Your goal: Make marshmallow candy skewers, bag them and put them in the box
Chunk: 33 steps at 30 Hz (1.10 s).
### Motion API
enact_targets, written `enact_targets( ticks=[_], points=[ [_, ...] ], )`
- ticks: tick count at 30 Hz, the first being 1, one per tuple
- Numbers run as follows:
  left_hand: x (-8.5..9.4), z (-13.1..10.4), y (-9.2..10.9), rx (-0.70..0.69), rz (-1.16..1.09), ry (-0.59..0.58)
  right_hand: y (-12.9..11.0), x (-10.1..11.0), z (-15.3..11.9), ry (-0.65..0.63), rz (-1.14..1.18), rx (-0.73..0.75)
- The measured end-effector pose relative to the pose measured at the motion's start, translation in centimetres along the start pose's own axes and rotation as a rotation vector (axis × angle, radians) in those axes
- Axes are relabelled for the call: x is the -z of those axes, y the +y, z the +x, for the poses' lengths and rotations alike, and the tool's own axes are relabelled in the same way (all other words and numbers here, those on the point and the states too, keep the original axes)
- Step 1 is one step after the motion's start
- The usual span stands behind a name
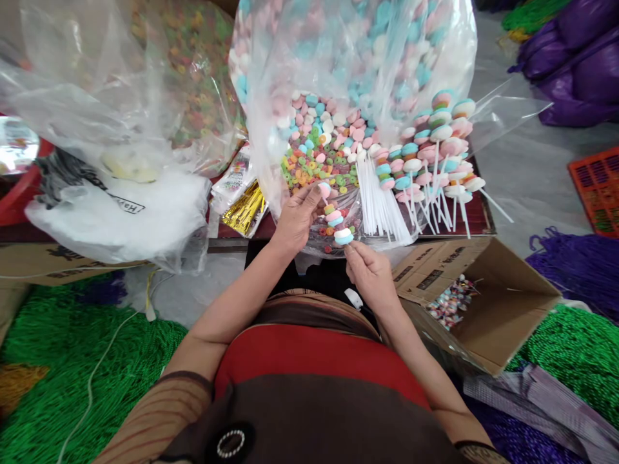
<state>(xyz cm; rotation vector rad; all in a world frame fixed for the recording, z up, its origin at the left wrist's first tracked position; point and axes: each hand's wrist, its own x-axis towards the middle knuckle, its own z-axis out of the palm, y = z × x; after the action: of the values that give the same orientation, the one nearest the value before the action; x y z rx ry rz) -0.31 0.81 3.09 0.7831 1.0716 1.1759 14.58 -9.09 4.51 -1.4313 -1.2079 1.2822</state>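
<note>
My left hand (pixel 298 218) pinches a small pink and blue candy (pixel 324 190) at the upper end of a candy stick. Along that stick sit pink, orange and blue-white pieces (pixel 333 216), with a white and blue one (pixel 343 236) lowest. My right hand (pixel 370 270) is closed at the lower end, where the stick itself is mostly hidden by the fingers. Behind both hands lie loose ring candies (pixel 302 169) and pink, blue and white candies (pixel 333 119). White sticks (pixel 380 200) lie in a bundle right of them.
Finished candy skewers (pixel 440 154) are piled at the table's right. Gold twist ties (pixel 244 209) and a white plastic bag (pixel 120 212) lie left. An open cardboard box (pixel 507 309) holding wrapped candies stands below right; a large candy bag (pixel 358 45) rises behind.
</note>
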Motion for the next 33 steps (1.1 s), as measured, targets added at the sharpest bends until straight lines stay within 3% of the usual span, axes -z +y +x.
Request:
enact_targets(
  ticks=[4, 9, 13, 19, 26, 30, 33],
  points=[
    [0.4, -0.2, -0.7, -0.153, 0.113, 0.059, 0.0, -0.1, 0.0, 0.039, -0.013, -0.005],
    [1.4, -0.5, -0.3, -0.375, 0.424, 0.084, -0.3, 0.2, -0.3, 0.006, 0.009, -0.063],
    [2.0, -0.5, 0.1, -0.458, 0.584, 0.018, -1.0, 0.6, -0.5, -0.03, 0.089, -0.121],
    [1.9, -0.8, -0.1, -0.549, 0.644, -0.022, -2.2, 0.2, -0.4, -0.073, 0.173, -0.169],
    [1.9, -0.5, -0.5, -0.719, 0.779, 0.046, -0.2, -1.6, 0.6, -0.074, 0.083, -0.095],
    [1.5, -0.5, -0.9, -0.699, 0.757, 0.012, 1.0, -2.6, 1.1, 0.001, -0.044, 0.022],
    [1.3, -0.5, -1.1, -0.612, 0.646, 0.001, 1.6, -2.4, 1.5, 0.01, -0.005, 0.022]
  ],
)
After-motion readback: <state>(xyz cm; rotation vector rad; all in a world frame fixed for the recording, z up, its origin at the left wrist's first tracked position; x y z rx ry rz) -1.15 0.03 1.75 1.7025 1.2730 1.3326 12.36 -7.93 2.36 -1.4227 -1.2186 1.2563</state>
